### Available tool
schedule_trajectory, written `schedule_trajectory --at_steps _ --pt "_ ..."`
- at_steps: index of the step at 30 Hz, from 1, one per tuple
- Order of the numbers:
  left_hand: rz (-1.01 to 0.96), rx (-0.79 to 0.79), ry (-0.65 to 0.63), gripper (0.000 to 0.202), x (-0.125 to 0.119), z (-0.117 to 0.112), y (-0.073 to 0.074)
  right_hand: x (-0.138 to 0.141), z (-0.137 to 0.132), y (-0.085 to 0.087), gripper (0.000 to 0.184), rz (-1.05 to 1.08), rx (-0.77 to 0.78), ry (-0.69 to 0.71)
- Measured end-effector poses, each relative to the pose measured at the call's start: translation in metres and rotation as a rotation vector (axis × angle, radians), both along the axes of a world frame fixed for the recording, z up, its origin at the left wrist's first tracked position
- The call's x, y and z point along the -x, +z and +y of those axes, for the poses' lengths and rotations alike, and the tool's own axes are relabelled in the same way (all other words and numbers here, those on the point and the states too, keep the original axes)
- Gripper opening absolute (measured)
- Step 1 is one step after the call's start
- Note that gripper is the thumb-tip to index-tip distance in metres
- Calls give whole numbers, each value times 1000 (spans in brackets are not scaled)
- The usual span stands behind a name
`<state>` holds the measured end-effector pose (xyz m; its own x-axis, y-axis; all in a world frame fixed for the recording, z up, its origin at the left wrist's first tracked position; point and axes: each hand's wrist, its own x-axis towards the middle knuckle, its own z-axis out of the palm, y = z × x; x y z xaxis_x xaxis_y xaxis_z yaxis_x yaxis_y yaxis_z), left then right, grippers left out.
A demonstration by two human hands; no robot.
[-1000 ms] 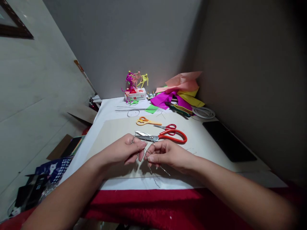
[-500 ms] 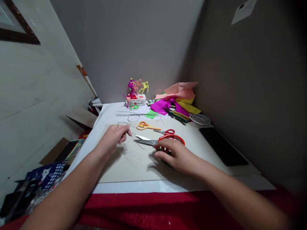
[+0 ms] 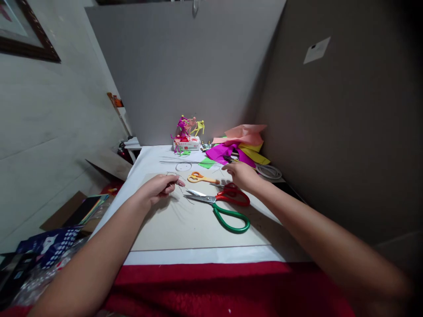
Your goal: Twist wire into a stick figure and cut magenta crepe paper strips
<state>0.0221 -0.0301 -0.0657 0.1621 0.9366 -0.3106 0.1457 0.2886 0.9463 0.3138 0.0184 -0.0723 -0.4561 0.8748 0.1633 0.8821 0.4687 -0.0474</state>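
Note:
My left hand (image 3: 160,186) pinches a thin, dark twisted wire (image 3: 189,200) over the beige board; loose ends stick out around the fingers. My right hand (image 3: 243,176) reaches over the board's far right part, fingers apart, with its fingertips close to the dark tip of the pliers (image 3: 228,158), whose handles it hides. Between the hands lie large scissors (image 3: 233,229) with one red and one green handle, blades parted and pointing left. Smaller red-handled scissors (image 3: 228,190) lie behind them, partly covered by the hand's shadow. Yellow-orange scissors (image 3: 203,178) rest farther back.
Straight wires (image 3: 172,161) and a wire ring (image 3: 183,166) lie at the back. Small coloured figures (image 3: 187,127) stand on and around a white-red box (image 3: 187,144). Crepe paper sheets (image 3: 246,132) are heaped back right, beside a white coil (image 3: 269,171). Grey panels (image 3: 185,66) enclose the table.
My right hand has left the large scissors, which stay on the board, and moved up and back to the pliers. My left hand still holds the wire. The view has tilted slightly.

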Motion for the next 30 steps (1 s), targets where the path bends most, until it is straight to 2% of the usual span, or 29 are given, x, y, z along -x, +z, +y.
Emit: schedule_trajectory --at_steps 2,4,10,14,19,30 --pt "-16 5 6 34 6 5 -5 10 27 0 40 -57 -15 8" --pt "-27 18 12 33 12 10 -9 18 45 -2 35 -120 -25 45" --pt "-69 79 34 27 27 23 -20 32 69 -7 28 -306 -30 215" --pt "-98 118 40 24 31 30 -31 31 75 -9 28 -378 -37 262" --pt "-111 177 40 23 34 36 -42 25 75 -15 29 -380 -55 251" --pt "-142 217 93 20 32 36 -38 22 62 -10 27 -287 -46 225"
